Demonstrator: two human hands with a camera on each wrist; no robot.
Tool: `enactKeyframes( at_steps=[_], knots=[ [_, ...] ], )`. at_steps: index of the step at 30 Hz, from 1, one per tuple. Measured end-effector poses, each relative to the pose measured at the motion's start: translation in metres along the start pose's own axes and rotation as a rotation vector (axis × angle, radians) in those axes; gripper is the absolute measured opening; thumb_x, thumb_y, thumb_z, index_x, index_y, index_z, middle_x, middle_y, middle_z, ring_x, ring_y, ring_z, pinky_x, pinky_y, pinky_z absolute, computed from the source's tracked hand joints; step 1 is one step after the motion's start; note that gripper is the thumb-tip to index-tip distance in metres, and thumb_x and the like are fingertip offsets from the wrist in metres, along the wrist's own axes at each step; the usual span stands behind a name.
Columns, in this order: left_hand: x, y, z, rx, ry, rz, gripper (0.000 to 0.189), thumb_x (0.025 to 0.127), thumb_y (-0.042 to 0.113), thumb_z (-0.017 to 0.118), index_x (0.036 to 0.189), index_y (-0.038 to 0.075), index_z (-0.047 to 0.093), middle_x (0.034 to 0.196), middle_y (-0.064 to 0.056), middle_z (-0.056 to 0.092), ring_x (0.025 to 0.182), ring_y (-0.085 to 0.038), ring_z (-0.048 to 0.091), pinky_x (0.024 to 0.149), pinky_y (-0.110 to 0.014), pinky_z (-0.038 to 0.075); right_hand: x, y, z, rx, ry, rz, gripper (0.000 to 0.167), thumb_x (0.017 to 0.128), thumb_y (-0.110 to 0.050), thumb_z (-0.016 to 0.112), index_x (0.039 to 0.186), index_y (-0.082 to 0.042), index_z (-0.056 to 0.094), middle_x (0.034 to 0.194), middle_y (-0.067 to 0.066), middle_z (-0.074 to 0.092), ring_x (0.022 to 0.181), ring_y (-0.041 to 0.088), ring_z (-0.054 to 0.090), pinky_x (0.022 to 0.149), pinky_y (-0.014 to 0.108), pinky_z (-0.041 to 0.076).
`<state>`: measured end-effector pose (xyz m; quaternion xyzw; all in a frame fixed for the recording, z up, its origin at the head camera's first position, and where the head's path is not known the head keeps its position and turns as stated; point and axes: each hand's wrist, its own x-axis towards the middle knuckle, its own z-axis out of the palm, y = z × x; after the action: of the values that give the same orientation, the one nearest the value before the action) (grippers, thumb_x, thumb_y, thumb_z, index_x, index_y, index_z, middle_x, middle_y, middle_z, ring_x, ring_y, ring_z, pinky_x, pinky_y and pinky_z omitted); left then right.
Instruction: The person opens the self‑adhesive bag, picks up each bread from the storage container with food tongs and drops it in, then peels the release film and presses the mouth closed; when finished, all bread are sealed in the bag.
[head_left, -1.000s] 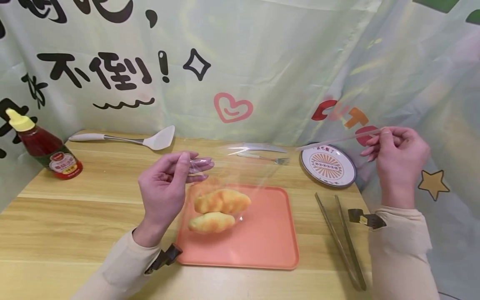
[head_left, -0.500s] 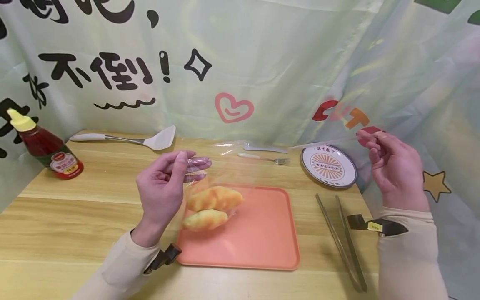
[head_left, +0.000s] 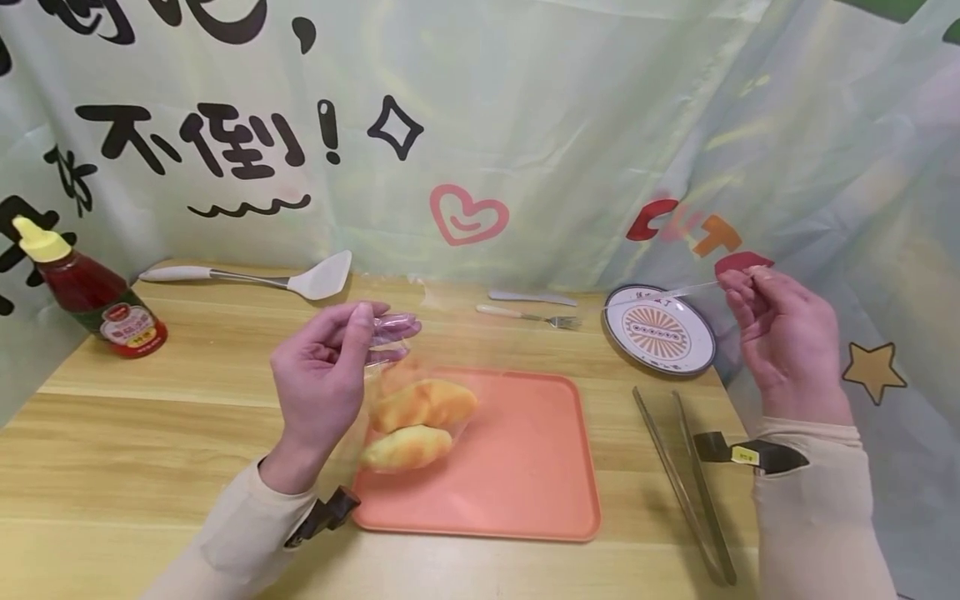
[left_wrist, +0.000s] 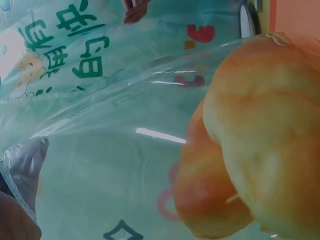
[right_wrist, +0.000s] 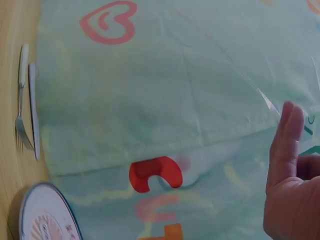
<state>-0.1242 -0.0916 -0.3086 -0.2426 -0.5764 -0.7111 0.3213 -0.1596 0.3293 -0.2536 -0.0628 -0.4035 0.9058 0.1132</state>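
Note:
My left hand (head_left: 318, 367) pinches the edge of a clear plastic bag (left_wrist: 115, 165), thumb outside and some fingers behind the film. Two golden bread rolls, one browner (head_left: 427, 404) and one paler (head_left: 408, 448), hang in the bag over the left part of a coral tray (head_left: 525, 467). They fill the right side of the left wrist view. My right hand (head_left: 791, 342), raised at the right above the plate, pinches a thin clear plastic strip (head_left: 675, 292) that runs left toward the bag. In the right wrist view the strip (right_wrist: 267, 102) shows as a faint glint by the fingertips.
A ketchup bottle (head_left: 101, 296) stands at the far left, beside a white spatula (head_left: 318, 277). Toward the back lie a knife (head_left: 532, 297) and fork (head_left: 525, 315). A patterned plate (head_left: 701, 337) and metal tongs (head_left: 678, 483) are at the right. A printed cloth (head_left: 570, 150) hangs behind.
My right hand has turned and dropped slightly, with the strip now slacker and lower. The bagged rolls have swung a little left, while my left hand has barely moved.

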Motion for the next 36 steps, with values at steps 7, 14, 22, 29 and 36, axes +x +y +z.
enactKeyframes(
  at_steps=[7,14,22,29,36],
  knots=[
    [0.003,0.003,0.001,-0.007,0.01,0.015,0.017,0.097,-0.005,0.054,0.095,-0.018,0.064,0.086,-0.027,0.07,0.077,-0.031,0.072,0.056,-0.038,0.058,-0.009,0.007,0.005,-0.392,-0.2,-0.061,0.019,0.091,-0.008,0.07,0.102,0.006,0.064,0.089,0.016,0.071,0.075,0.022,0.071,0.061,0.024,0.055],
    [0.003,0.004,0.001,-0.004,0.019,0.02,0.017,0.097,-0.005,0.054,0.095,-0.019,0.064,0.085,-0.028,0.07,0.076,-0.031,0.072,0.055,-0.037,0.058,-0.016,0.013,0.007,-0.602,-0.267,-0.053,0.013,0.092,-0.006,0.068,0.099,0.005,0.066,0.087,0.013,0.068,0.074,0.019,0.068,0.067,0.023,0.055],
    [0.003,0.004,0.001,-0.009,0.016,0.023,0.018,0.097,-0.005,0.054,0.094,-0.019,0.063,0.085,-0.027,0.07,0.076,-0.032,0.072,0.055,-0.038,0.058,-0.016,0.016,-0.006,-0.928,-0.313,0.098,0.016,0.096,-0.012,0.066,0.099,0.004,0.065,0.086,0.009,0.069,0.075,0.017,0.068,0.063,0.024,0.056],
    [0.003,0.004,0.0,-0.023,0.016,0.026,0.017,0.097,-0.005,0.054,0.095,-0.018,0.064,0.085,-0.027,0.07,0.076,-0.032,0.072,0.055,-0.038,0.058,-0.004,0.035,-0.021,-1.092,-0.376,0.2,0.02,0.099,-0.011,0.06,0.099,0.009,0.062,0.084,0.009,0.069,0.073,0.016,0.068,0.065,0.028,0.057],
    [0.003,0.004,0.001,-0.046,0.004,0.04,0.015,0.096,-0.007,0.054,0.095,-0.019,0.063,0.086,-0.027,0.07,0.076,-0.032,0.072,0.055,-0.038,0.058,0.011,0.07,-0.04,-1.171,-0.396,0.276,0.02,0.098,-0.006,0.058,0.1,0.013,0.061,0.083,0.006,0.07,0.071,0.012,0.068,0.063,0.028,0.056]
  ],
)
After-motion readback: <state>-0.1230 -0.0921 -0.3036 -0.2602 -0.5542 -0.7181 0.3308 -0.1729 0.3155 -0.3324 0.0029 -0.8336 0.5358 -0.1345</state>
